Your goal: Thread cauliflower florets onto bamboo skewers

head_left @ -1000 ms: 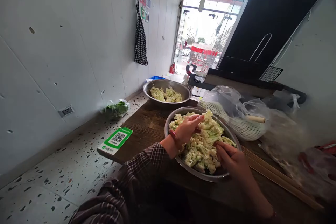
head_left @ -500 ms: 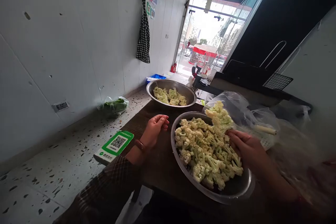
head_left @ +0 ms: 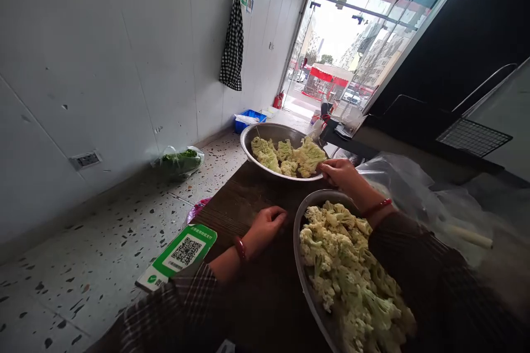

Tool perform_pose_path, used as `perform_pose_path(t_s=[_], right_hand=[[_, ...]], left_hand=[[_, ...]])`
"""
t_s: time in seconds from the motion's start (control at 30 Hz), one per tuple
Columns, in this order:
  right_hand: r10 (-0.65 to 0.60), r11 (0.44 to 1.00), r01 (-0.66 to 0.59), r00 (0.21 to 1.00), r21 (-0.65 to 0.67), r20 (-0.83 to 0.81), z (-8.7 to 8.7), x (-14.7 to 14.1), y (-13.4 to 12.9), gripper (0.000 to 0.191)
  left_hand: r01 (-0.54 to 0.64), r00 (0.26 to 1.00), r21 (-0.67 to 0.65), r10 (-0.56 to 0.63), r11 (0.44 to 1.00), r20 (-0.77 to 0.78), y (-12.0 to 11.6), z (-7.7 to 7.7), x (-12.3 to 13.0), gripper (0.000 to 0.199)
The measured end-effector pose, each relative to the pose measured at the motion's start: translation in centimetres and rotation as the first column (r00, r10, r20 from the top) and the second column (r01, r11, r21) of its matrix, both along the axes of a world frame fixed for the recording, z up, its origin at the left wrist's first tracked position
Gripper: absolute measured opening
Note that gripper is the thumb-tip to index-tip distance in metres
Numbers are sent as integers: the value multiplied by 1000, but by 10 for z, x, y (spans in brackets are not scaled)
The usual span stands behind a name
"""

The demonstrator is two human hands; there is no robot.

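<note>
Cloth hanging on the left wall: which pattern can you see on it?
The cloth has a black-and-white check, best seen in the head view.

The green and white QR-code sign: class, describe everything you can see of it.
The green and white rectangular sign looks like smooth plastic. It bears a black QR code, pale lettering and a tick in a green circle. It lies face up at the edge of the dark wooden table. A dark plaid sleeve hides part; contact cannot be told.
</note>
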State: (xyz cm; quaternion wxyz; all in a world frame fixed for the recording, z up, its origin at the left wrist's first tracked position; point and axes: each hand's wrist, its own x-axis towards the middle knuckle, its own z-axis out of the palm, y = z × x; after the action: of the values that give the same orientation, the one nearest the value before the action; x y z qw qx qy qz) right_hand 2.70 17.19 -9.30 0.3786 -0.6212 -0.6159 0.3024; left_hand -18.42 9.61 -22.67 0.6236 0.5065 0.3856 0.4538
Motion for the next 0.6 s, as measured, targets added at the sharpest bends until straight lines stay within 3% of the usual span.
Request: perform_pose_path(t_s=[0.17, 0.3, 0.47, 0.6], right_hand=[[-18, 998, 25, 992, -54, 128, -22, -33, 72, 22], [10, 994, 17, 970, -110, 242, -35, -58, 107, 30], [148, 970, -41, 880, -238, 452, -44, -62, 117, 34], [190, 975, -68, 758, -213, 624, -39, -47, 106, 27]], left_hand=[[53, 997, -93, -47, 994, 65, -10, 8, -2, 29], [106, 993, -157, -98, 982, 61, -12, 13, -4, 24], [123, 991, -177, -113, 977, 68, -11, 15, -5, 23], [111, 992, -144, -102, 983, 70, -10, 14, -7, 28]])
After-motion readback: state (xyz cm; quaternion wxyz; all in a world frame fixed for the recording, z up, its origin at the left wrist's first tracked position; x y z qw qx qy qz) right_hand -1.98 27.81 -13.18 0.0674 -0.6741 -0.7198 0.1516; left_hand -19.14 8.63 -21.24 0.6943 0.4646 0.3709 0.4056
